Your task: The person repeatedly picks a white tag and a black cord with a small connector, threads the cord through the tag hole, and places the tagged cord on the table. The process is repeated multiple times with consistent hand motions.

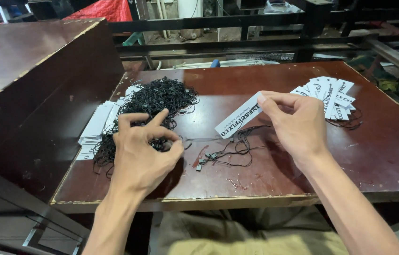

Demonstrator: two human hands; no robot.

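Left hand (142, 151): pinches a thin black cord (194, 140) beside the tangled black cord heap (154, 101)
Right hand (296, 125): grips a white rectangular paper tag (238, 121) above the brown wooden table (256, 80)

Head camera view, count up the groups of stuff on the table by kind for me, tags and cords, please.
Heaps of white paper tags: 2, left stack and right fan
Single white tag pinched in right hand: 1
Heaps of black cords: 2, big tangle by left hand, small bunch
Total: 5
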